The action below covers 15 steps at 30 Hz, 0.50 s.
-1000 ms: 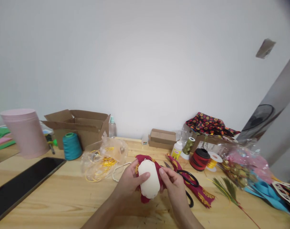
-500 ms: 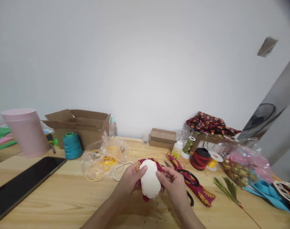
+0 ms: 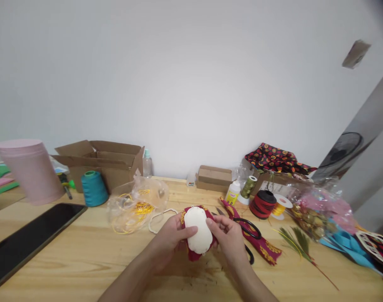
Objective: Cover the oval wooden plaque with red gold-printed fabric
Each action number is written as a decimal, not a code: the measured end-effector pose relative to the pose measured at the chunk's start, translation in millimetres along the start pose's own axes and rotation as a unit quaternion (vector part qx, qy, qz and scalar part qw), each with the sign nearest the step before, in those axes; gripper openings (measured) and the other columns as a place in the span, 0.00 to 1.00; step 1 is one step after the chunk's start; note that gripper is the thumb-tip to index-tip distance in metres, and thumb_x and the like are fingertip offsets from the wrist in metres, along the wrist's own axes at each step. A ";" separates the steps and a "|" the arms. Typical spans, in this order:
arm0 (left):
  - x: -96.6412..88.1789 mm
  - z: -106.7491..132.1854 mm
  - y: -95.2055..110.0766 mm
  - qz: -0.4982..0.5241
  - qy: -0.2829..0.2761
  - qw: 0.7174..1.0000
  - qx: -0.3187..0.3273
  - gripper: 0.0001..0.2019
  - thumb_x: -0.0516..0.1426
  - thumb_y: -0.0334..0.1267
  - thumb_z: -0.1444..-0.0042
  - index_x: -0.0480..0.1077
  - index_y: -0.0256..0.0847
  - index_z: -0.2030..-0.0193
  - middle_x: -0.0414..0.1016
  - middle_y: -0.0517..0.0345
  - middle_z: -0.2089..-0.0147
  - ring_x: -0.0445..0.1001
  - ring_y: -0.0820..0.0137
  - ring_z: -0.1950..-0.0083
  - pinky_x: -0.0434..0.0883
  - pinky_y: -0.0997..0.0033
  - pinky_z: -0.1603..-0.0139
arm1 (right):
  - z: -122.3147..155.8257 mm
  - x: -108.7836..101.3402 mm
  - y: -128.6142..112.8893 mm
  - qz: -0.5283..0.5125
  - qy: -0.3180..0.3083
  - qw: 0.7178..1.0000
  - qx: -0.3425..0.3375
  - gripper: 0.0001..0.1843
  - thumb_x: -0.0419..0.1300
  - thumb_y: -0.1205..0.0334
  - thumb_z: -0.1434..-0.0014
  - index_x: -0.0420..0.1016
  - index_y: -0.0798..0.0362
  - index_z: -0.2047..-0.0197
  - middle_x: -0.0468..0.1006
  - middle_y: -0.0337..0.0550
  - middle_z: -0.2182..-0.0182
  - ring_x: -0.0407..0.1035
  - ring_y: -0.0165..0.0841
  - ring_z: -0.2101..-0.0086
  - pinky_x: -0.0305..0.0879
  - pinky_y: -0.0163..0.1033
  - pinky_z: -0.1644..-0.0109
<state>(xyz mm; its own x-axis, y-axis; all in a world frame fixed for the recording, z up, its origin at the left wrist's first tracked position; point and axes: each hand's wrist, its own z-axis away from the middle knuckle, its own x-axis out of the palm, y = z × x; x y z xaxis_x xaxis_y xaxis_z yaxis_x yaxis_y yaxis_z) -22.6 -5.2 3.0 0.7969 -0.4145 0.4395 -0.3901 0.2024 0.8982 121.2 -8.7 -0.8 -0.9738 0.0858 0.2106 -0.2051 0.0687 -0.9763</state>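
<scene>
Between my hands is a white scalloped plate (image 3: 198,237) with tiny loops at top and bottom, lying against a piece of maroon fabric (image 3: 194,255) with a gold pattern. My left hand (image 3: 171,235) grips both from the left, its thumb flat across the plate's face. From the right, my right hand (image 3: 228,233) pinches the edge, thumb on the plate and fingers at the fabric. Black-handled scissors (image 3: 248,228) lie just beyond my right hand, on a strip of the same maroon fabric (image 3: 267,249). A white scalloped ring (image 3: 152,224) lies behind my left hand.
At left are a phone (image 3: 34,235), a pink bin (image 3: 30,172), a teal thread cone (image 3: 93,189) and an open carton (image 3: 100,163). A glue bottle (image 3: 232,193), a red-and-black spool (image 3: 263,204) and a bag of bells (image 3: 314,220) stand at right.
My left thumb has slid inward and lower across the white plate. More maroon fabric shows below the plate. The whole view has shifted slightly.
</scene>
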 end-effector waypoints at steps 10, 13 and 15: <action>0.8 -2.0 -4.3 0.031 0.016 0.999 -0.007 0.13 0.57 0.31 0.52 0.67 0.34 0.58 0.75 0.48 0.65 0.73 0.68 0.68 0.69 0.70 0.68 | -0.8 0.2 2.4 0.004 0.002 1.000 0.019 0.19 0.67 0.52 0.67 0.72 0.59 0.76 0.67 0.33 0.91 0.56 0.22 0.91 0.52 0.27 0.90; 1.6 -2.3 -5.6 0.057 0.014 0.998 -0.026 0.12 0.56 0.30 0.51 0.67 0.33 0.58 0.75 0.48 0.65 0.72 0.68 0.68 0.69 0.69 0.67 | -0.5 0.7 2.2 0.006 0.001 1.000 0.019 0.20 0.67 0.51 0.66 0.72 0.60 0.76 0.67 0.33 0.91 0.56 0.22 0.91 0.52 0.27 0.90; 1.6 -2.3 -4.8 0.056 0.012 0.998 -0.028 0.13 0.56 0.30 0.51 0.66 0.34 0.57 0.75 0.48 0.64 0.73 0.67 0.67 0.69 0.68 0.65 | -0.8 0.5 3.6 0.009 0.001 1.000 0.018 0.19 0.67 0.52 0.66 0.72 0.59 0.76 0.67 0.33 0.91 0.56 0.22 0.91 0.51 0.26 0.89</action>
<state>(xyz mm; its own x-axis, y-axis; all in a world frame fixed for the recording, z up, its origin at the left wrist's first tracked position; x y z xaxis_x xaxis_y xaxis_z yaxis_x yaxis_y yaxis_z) -18.3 -4.9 -0.6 0.7609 -0.3643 0.5370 -0.4518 0.2968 0.8413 120.1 -7.5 -4.2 -0.9770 0.0886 0.1940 -0.1920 0.0311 -0.9809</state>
